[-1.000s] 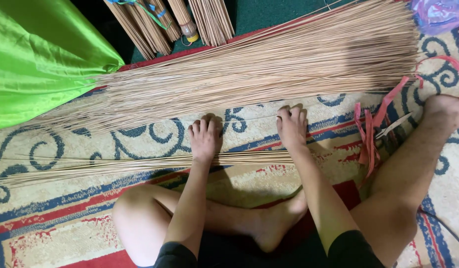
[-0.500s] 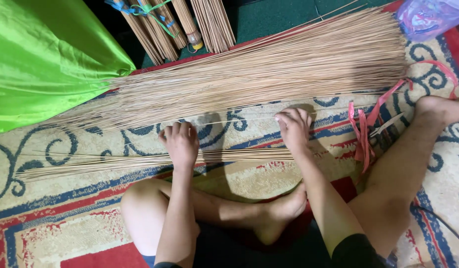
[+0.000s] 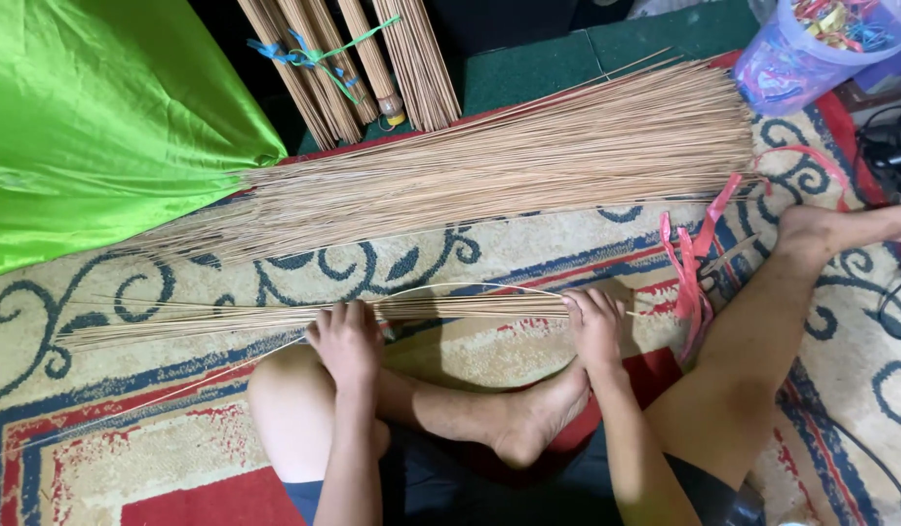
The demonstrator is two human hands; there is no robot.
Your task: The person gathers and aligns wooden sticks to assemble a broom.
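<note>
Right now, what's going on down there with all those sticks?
A person sits cross-legged on a patterned carpet. Both the left hand and the right hand press on a thin bundle of sticks lying across the front. A far bigger pile of sticks lies behind, beside a green cloth.

A small bundle of sticks (image 3: 314,317) lies on the rug (image 3: 567,234) before the sitter, a large stick pile (image 3: 528,161) behind it, a cloth sack (image 3: 90,127) at left
</note>
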